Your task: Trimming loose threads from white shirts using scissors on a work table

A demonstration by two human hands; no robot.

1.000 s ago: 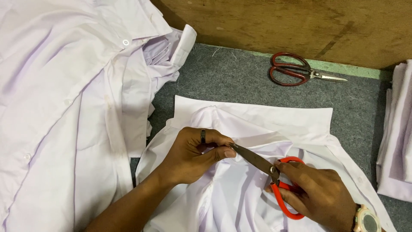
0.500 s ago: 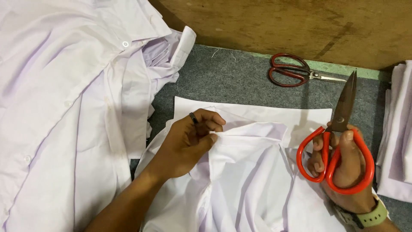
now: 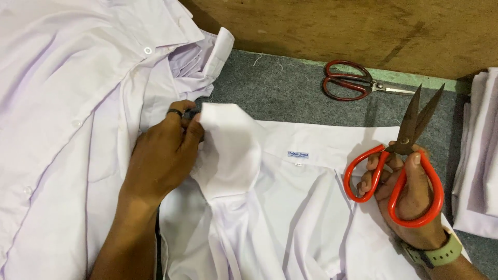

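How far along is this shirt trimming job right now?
Looks done: a pile of white shirts lies at the left. In hand: the left hand pinches up a fold of the white shirt on the grey mat; the right hand holds orange scissors off the cloth, blades up. Left: probably the folded stack at right.

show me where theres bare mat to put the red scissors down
Bare grey mat lies between the shirt pile, the spare scissors and the flat shirt. A thin strip runs beside the folded stack. Crowded elsewhere.
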